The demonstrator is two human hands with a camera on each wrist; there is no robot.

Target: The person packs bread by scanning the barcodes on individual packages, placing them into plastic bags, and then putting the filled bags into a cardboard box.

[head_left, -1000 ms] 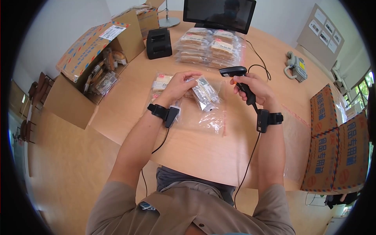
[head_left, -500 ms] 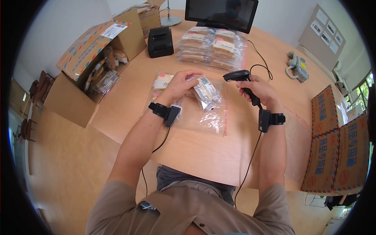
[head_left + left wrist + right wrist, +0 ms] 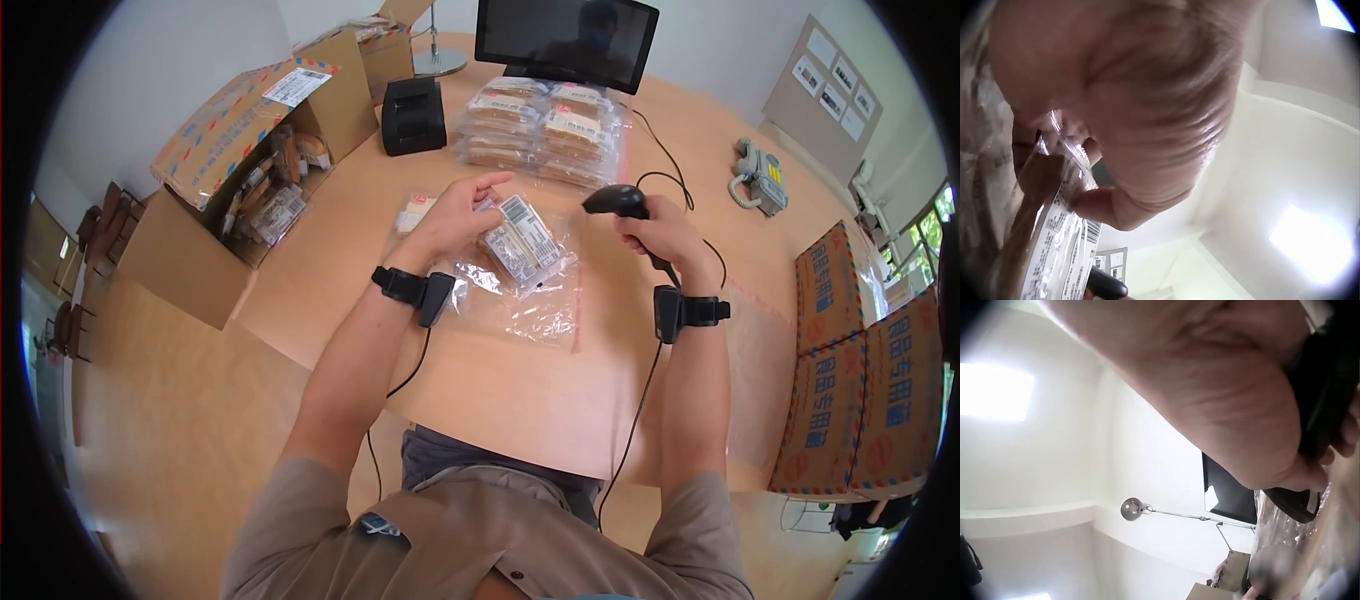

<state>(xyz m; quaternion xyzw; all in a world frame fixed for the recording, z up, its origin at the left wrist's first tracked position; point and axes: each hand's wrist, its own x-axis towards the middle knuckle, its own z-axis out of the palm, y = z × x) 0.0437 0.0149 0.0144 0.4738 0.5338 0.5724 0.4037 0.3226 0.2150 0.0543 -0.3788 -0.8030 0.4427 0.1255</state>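
Observation:
My left hand (image 3: 462, 215) pinches a clear-wrapped packet of bread (image 3: 522, 240) at its upper left, with the thumb on the printed side. That side bears a barcode and faces up toward the right. In the left wrist view the packet (image 3: 1054, 250) shows brown contents behind the wrap. My right hand (image 3: 672, 235) grips a black barcode scanner (image 3: 618, 200) by its handle, its head pointing left toward the packet across a gap. Beneath the packet lies a clear plastic bag (image 3: 540, 325). Another bread packet (image 3: 415, 212) is partly hidden behind my left hand.
Bagged bread packets (image 3: 540, 125) are stacked before a monitor (image 3: 565, 40). A black device (image 3: 412, 118) stands beside an open carton (image 3: 240, 130) of packets at left. A telephone (image 3: 760, 178) and printed cartons (image 3: 860, 380) stand at right. The scanner cable (image 3: 690, 190) trails over the table.
The packet has turned in my left hand, so its barcode label shows more fully. My right hand has rotated the scanner, first shifting right, then slightly back left; its rounded top now shows.

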